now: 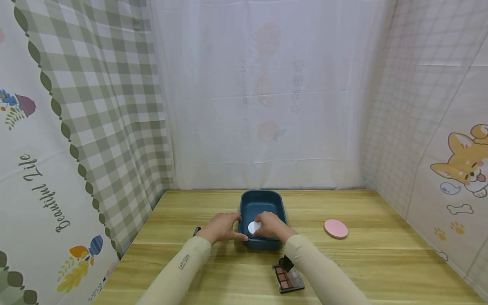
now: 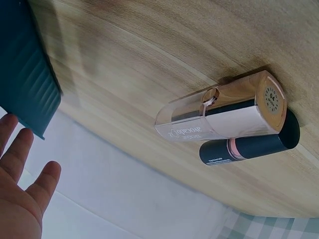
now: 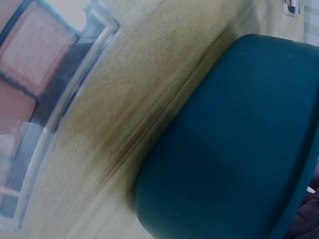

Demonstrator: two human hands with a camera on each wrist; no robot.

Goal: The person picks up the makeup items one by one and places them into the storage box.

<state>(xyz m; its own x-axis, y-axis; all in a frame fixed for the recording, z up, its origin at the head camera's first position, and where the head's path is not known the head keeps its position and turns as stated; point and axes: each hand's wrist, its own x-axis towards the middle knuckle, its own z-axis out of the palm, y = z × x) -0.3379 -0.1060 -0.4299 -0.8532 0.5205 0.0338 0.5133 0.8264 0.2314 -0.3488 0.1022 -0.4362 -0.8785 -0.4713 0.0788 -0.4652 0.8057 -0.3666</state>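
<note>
A dark blue-green bin (image 1: 263, 244) stands on the table in the head view. My right hand (image 1: 271, 226) reaches over its front right side and pinches a white round disc (image 1: 253, 227) inside it. In the right wrist view the bin's wall (image 3: 224, 144) hides most of that hand. My left hand (image 1: 222, 228) is at the bin's left side, fingers spread and holding nothing; in the left wrist view its fingers (image 2: 20, 152) are extended near the bin's edge. Left of it lie a cosmetic package (image 2: 219, 112) with a clear end and a dark cosmetic tube (image 2: 249, 147), side by side.
An eyeshadow palette (image 1: 286, 280) lies on the table under my right forearm, in front of the bin. Farther right is a pink round disc (image 1: 336, 228). Fabric curtains (image 1: 263, 127) hang behind the table and along both sides.
</note>
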